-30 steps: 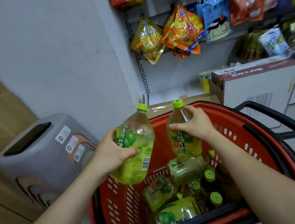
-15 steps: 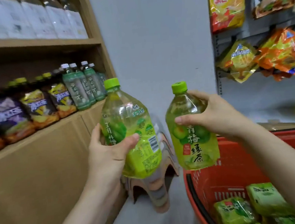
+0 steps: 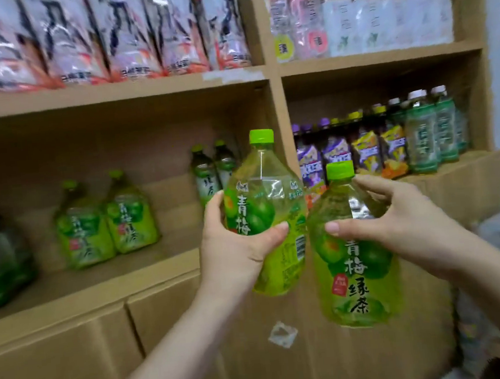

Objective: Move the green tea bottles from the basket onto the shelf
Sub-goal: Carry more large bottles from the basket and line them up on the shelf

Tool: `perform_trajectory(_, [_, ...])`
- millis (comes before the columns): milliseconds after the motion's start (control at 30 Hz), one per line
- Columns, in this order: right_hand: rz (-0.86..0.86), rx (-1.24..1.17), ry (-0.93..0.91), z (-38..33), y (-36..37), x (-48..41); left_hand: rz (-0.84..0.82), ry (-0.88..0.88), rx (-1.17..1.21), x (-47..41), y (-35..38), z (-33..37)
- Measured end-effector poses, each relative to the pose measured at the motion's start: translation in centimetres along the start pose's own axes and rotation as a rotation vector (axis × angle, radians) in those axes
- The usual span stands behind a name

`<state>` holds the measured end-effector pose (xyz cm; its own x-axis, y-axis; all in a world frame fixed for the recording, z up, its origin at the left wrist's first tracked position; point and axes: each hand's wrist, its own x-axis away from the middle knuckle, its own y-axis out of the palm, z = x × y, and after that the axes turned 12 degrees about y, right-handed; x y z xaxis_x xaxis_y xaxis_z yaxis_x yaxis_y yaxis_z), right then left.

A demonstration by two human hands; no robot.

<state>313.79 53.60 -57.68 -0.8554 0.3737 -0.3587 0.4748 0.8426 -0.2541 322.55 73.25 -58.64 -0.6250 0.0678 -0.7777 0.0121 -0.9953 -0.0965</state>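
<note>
Hands each gripping bottle: left hand (image 3: 233, 251) on left bottle (image 3: 267, 215); right hand (image 3: 397, 227) on right bottle (image 3: 354, 258); shelf (image 3: 99, 281) ahead.

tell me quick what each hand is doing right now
Left hand: closed around a green tea bottle, held upright.
Right hand: fingers closed on a second green tea bottle.
</note>
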Motion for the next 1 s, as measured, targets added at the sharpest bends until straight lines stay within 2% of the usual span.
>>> perform_trajectory(200, [-0.083,-0.077,-0.06,-4.0,8.2,-4.3,0.072,-0.025,-0.167,-6.0,-8.0,-4.8])
perform_trajectory(333, [-0.038,-0.08,-0.146,-6.8,11.1,-7.5,0.061,-0.022,-0.288,-7.9,-11.2,-7.3])
perform_trajectory(467, [0.002,-0.029,-0.184,-8.7,14.1,-10.6,0.07,-0.048,-0.303,-8.5,-12.8,-8.6])
perform_trajectory(733, [-0.02,0.0,-0.075,-5.8,19.6,-16.3,-0.139,-0.125,-0.404,-9.1,-15.2,-9.7])
perform_trajectory(900, [-0.016,-0.032,-0.077,-4.4,20.7,-17.9,-0.206,-0.113,-0.348,-10.6,-16.0,-10.9])
perform_trajectory(1000, [0.021,0.085,-0.098,-4.1,20.9,-17.9,-0.191,-0.096,-0.271,-10.8,-14.9,-11.5])
